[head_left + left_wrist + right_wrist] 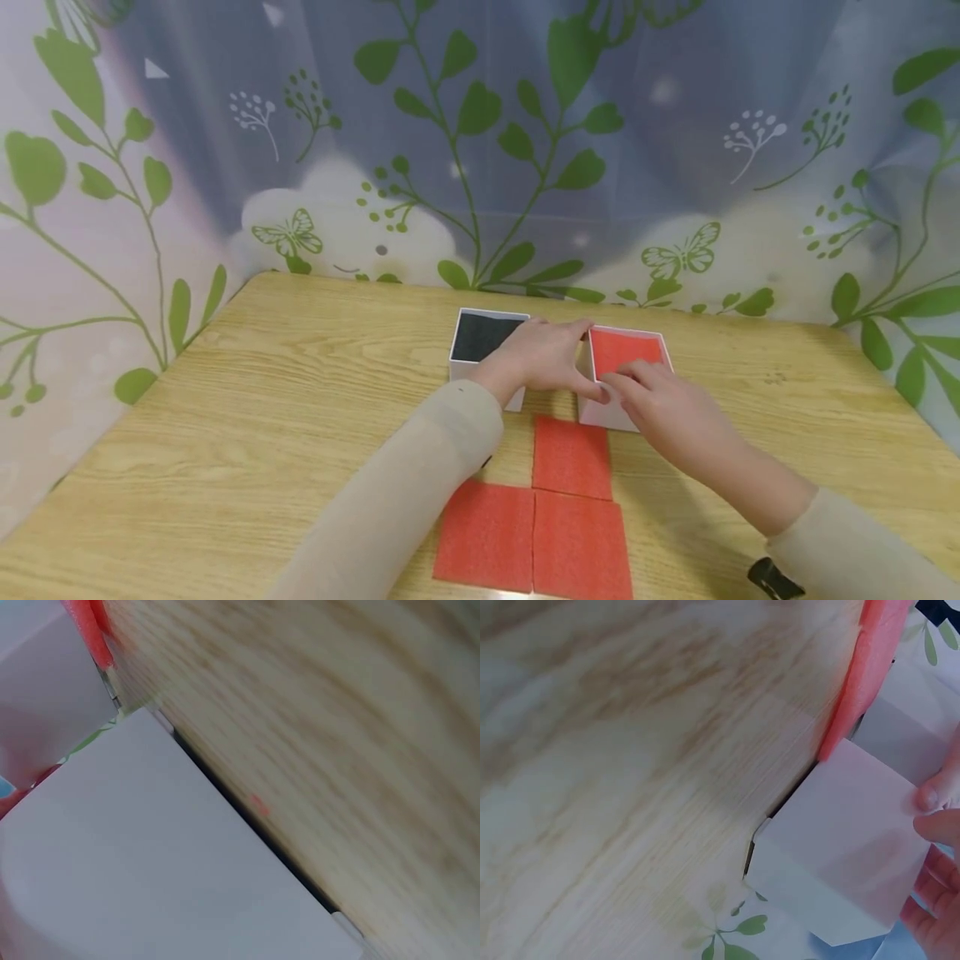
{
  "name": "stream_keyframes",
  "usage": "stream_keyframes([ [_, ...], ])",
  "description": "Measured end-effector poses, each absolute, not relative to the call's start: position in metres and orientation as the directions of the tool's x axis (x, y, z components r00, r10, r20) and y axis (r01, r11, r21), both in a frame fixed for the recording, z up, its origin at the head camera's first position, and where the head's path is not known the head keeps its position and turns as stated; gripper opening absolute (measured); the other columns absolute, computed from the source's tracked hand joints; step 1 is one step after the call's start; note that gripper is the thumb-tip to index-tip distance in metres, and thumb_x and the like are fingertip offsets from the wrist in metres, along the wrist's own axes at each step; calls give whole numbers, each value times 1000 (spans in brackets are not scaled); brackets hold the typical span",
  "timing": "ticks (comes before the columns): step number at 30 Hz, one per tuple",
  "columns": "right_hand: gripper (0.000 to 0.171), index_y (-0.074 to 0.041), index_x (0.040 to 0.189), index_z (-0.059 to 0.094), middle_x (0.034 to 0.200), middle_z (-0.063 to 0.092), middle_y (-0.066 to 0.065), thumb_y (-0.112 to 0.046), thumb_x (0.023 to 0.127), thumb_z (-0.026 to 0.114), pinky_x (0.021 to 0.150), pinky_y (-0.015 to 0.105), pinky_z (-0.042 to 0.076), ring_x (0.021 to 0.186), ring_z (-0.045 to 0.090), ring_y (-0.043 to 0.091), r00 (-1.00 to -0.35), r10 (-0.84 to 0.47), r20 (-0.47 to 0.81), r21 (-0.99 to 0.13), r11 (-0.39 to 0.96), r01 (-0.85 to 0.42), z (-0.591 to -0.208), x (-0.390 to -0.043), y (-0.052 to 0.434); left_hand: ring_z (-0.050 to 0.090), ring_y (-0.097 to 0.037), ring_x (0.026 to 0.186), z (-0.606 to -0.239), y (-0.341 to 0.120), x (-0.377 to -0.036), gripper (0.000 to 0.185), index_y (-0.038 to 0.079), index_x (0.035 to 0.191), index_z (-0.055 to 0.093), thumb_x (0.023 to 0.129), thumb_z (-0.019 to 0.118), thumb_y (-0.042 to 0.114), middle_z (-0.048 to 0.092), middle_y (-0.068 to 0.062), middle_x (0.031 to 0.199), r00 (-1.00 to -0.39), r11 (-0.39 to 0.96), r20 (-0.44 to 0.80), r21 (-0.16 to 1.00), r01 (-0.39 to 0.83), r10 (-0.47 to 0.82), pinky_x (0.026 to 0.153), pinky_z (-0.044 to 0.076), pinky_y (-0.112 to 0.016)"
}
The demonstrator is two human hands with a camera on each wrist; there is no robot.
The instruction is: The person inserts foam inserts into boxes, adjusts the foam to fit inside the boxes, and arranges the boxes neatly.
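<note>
1. Left hand (542, 354): fingers curled over the near left rim of the small white square box with a red foam liner (626, 350), thumb at its near corner, gripping it.
2. Right hand (663, 408): fingertips pinch the same box's near rim and front wall; the right wrist view shows fingertips (932, 796) on the white wall.
3. This box sits towards the far edge of the light wooden tabletop (247, 400), just right of the white square box with a black liner (482, 337).
4. Three flat red foam squares (570, 457) lie on the near side, touching one another.
5. Judgement: steady the box with both hands and keep it flat, clear of its neighbour.
</note>
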State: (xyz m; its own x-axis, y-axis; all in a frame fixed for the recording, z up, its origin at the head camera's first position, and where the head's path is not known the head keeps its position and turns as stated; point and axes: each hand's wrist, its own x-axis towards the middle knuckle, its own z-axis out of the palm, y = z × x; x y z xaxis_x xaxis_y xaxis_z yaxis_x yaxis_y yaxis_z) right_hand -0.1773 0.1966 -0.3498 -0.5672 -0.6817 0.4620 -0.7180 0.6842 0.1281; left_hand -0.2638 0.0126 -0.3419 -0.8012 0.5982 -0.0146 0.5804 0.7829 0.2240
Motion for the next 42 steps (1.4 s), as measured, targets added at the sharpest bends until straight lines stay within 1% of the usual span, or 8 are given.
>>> stream_keyframes([
  [4,47,-1,109,63,99,59,8,5,65,78,65,37,53,85,61,24,-561,-673,482,89,674,-733,-348,-174,202,50,-4,112,-341,12,-263,104,16,147,29,67,60,76,53,11,128,-803,785,-9,219,580,596,106,26,-38],
  [6,47,0,110,63,100,60,9,5,65,78,67,39,53,85,61,25,-562,-668,488,81,676,-732,-348,-172,206,50,-5,114,-340,12,-262,105,15,147,28,67,59,76,53,11,129,-800,783,-8,215,584,599,106,26,-38],
  [15,50,-1,113,62,99,60,8,0,66,79,66,39,52,81,61,24,-570,-665,482,100,688,-719,-347,-167,215,48,-7,118,-339,13,-260,106,16,148,25,68,58,77,51,10,131,-807,796,-32,195,574,590,107,25,-38],
  [19,51,-1,114,62,101,60,9,-2,67,80,69,41,53,84,62,26,-591,-660,464,87,698,-711,-346,-166,216,47,-9,120,-340,14,-260,107,15,148,25,67,58,77,51,10,132,-807,796,-37,194,573,590,108,24,-39],
  [23,55,1,117,59,104,61,12,-7,68,81,74,45,52,91,61,30,-632,-645,430,78,724,-686,-344,-164,217,47,-7,119,-340,14,-261,108,15,148,25,66,57,78,51,10,132,-807,797,-35,188,575,590,108,24,-39],
  [27,57,1,119,57,106,61,15,-10,68,81,76,47,51,95,60,33,-652,-632,418,74,739,-669,-343,-162,220,48,-6,118,-340,14,-262,108,16,148,25,67,57,78,51,10,133,-806,798,-33,174,577,591,107,25,-37],
  [36,62,1,122,56,109,60,15,-12,67,82,76,48,51,96,59,34,-641,-645,417,89,731,-677,-347,-157,224,47,-6,119,-340,13,-261,106,15,148,26,67,58,77,51,9,133,-804,794,-26,179,582,595,107,25,-38],
  [42,67,3,125,53,115,57,17,-14,66,82,81,51,48,102,56,37,-640,-650,409,85,726,-683,-348,-152,224,48,-6,118,-340,13,-262,107,15,148,26,67,58,77,51,8,133,-801,789,-22,190,584,598,107,25,-38],
])
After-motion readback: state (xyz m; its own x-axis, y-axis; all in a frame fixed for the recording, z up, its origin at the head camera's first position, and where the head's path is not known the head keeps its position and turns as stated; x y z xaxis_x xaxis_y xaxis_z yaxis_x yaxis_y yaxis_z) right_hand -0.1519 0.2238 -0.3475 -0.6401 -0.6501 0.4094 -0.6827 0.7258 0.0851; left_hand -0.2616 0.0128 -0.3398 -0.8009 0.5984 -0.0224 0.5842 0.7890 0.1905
